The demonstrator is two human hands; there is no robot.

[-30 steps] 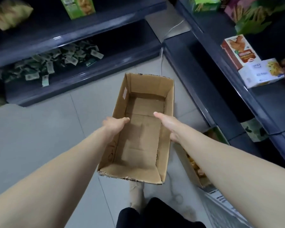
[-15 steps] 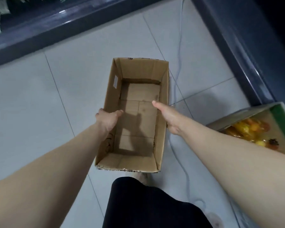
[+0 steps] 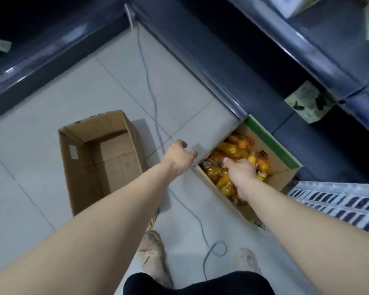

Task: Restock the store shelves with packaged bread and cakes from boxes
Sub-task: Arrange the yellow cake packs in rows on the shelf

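- While the left hand [image 3: 178, 158] reaches out over the tiled floor [image 3: 51, 107], its knuckles are bent and its fingers are curled inward right at the near edge of the grey flap [image 3: 209, 133] of the open box [image 3: 285, 160]. The blur hides whether they pinch that edge or only touch it.
- The right hand [image 3: 242, 173] is down inside the same box, back of the hand upward, lying over the packaged goods [image 3: 232, 149]. Its fingers point down among the packets and are hidden by the hand itself, so I cannot tell whether they are spread or closed on a packet.
- The packaged goods are glossy orange and yellow packets that fill the box in a loose heap. They are too blurred to read.
- That box stands on the floor to the person's right, with a green band along its far rim. Its far corner sits close against the base of the dark blue shelving [image 3: 222, 60].
- An empty cardboard box [image 3: 83, 167] stands open on the floor to the left, well apart from both hands. A small pale label is on its inner left wall.
- A thin cable [image 3: 151, 96] runs from the corner where the shelf units meet, across the tiles between the two boxes, under the left forearm, and ends in a loop near the person's light shoes [image 3: 151, 254].
- A pale green carton [image 3: 307, 101] sits on the low shelf at the right.
- A slotted grey crate [image 3: 339, 201] lies just beyond the right forearm.
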